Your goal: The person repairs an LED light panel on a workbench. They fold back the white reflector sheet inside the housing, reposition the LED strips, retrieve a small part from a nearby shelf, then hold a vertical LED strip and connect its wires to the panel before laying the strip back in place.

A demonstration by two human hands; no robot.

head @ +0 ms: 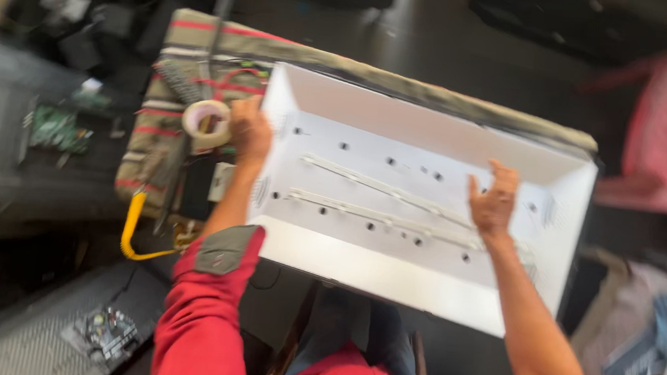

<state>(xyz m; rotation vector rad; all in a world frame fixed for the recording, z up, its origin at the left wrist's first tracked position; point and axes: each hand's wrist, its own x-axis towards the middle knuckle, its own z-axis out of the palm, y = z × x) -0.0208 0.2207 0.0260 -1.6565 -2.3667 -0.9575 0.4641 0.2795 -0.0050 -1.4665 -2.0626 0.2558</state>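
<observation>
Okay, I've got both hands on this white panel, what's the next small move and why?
Probably steady the white panel before anything else: the left hand grips its left edge, the right hand rests inside by the light strips, and the near edge overhangs your lap.

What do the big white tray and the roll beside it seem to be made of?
The white tray looks like thin painted sheet metal or plastic: smooth, matt, sharply folded walls; blur leaves it open. The roll looks like pale paper adhesive tape, wound around a hollow core.

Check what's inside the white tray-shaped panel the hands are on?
Inside the white panel: two long light strips and small dark holes. The right hand covers part of them; the left hand grips the left edge.
</observation>
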